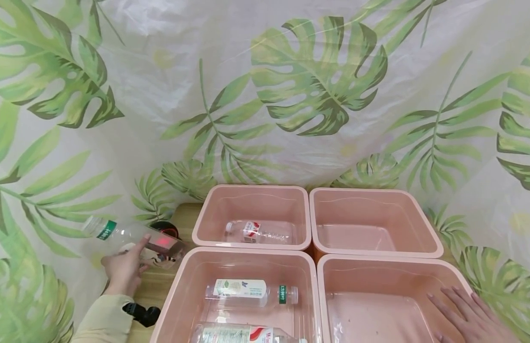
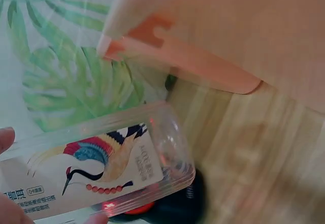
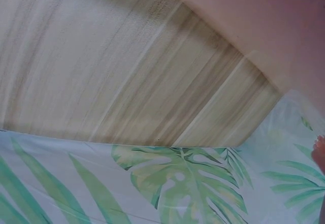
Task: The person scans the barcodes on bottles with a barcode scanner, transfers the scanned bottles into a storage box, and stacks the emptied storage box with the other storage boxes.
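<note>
My left hand grips a clear plastic bottle, tilted with its white cap up to the left. A green band circles the bottle's neck, and a white label with a painted crane shows in the left wrist view. A black device with a red ring sits behind the bottle's base, and a red glow falls on the bottle. My right hand, fingers spread and straight, lies over the right rim of the front right pink bin and holds nothing.
The back left bin contains a clear bottle with a red-and-white label. Several bottles lie in the front left bin. A back right bin adjoins them on the wooden table. Leaf-patterned cloth hangs behind.
</note>
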The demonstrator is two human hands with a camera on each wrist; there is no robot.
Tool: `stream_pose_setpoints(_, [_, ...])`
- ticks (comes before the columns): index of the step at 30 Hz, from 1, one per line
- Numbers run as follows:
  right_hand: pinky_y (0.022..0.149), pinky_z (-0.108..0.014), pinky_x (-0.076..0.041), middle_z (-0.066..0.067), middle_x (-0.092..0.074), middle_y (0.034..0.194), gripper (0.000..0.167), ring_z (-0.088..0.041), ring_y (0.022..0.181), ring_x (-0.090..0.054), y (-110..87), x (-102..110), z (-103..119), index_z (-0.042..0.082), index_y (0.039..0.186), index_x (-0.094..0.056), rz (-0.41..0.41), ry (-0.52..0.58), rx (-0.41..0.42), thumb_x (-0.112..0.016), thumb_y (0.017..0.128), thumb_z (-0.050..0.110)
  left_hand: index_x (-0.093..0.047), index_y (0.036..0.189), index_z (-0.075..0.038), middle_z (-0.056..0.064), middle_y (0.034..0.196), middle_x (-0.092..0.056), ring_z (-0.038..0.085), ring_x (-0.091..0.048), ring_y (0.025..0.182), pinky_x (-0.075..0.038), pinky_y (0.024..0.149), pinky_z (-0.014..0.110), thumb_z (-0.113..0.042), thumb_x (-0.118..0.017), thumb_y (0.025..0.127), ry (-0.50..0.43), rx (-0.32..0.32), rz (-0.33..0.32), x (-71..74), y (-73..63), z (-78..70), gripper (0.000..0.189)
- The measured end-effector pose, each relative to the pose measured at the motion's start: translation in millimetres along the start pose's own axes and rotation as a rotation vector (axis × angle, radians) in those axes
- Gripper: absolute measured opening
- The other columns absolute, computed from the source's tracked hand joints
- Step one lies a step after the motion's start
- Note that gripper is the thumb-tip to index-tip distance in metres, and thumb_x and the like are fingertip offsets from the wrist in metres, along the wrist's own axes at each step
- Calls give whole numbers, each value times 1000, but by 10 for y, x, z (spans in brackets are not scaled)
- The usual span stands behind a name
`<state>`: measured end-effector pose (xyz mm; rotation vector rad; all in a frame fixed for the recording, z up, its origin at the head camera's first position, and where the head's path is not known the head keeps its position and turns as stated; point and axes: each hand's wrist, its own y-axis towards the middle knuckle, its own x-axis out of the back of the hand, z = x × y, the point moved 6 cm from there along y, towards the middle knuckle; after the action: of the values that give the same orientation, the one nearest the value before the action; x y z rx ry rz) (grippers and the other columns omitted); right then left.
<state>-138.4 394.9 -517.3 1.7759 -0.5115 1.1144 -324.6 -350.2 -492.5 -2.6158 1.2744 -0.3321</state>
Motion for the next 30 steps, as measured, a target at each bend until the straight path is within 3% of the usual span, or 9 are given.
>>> stream_pose_setpoints(3, [122,-27,4,-12,-60,123,88,2,151,1,5,-2,-1,41,161,-31,9,-4,-12,-66,86,72,-15,144,-10,1,123,-30,8,-49,80,-53,66,21,-45,-85,84,8,-101,-32,-7,-62,-170,99])
stream_pose_setpoints(7, [120,-27,8,-15,-62,121,97,5,148,4,-1,-7,0,44,161,-30,29,-4,-44,-75,79,68,-24,130,-15,-4,112,-29,9,-39,94,-42,69,18,-42,-87,82,-50,-202,-55,-87,-209,-485,84])
stream_pose_setpoints(10, [119,-26,9,-15,-63,121,101,7,147,5,-7,-16,3,45,160,-30,34,-5,-60,-79,75,67,-28,126,-19,-4,113,-34,9,-45,92,-45,67,16,-32,-89,82,-183,-235,-52,-212,-335,-697,77])
stream_pose_setpoints(14, [118,-25,11,-14,-64,122,105,8,146,7,-9,-30,2,47,160,-26,53,-14,-78,-81,73,65,-32,123,-20,-1,111,-43,9,-53,80,-52,63,18,-20,-88,84,-347,-247,26,-482,-484,-856,69])
stream_pose_setpoints(21, [119,-26,9,-15,-64,121,101,8,147,5,-16,-42,0,45,160,-31,36,-13,-74,-80,74,66,-32,116,-16,0,111,-38,10,-49,86,-57,71,26,-21,-76,96,-462,-163,258,-1142,-764,-862,49])
stream_pose_setpoints(24, [119,-26,8,-15,-64,120,101,8,147,4,-14,-36,-3,45,160,-31,28,-16,-67,-79,74,67,-32,102,-15,-1,99,-42,10,-51,74,-56,74,31,-24,-72,99,-512,-90,373,-1446,-888,-784,40])
stream_pose_setpoints(26, [120,-25,8,-14,-65,120,101,7,148,4,-11,-30,-5,47,160,-29,22,-21,-60,-78,74,69,-31,99,-15,-4,91,-47,10,-48,64,-53,67,29,-26,-70,100,-541,-29,442,-1644,-974,-709,41])
stream_pose_setpoints(30, [120,-25,8,-14,-65,119,101,7,148,4,-7,-25,-6,47,160,-26,19,-24,-57,-77,75,70,-29,120,-15,-3,89,-44,9,-46,64,-53,66,27,-25,-67,102,-556,35,524,-1992,-1160,-588,43])
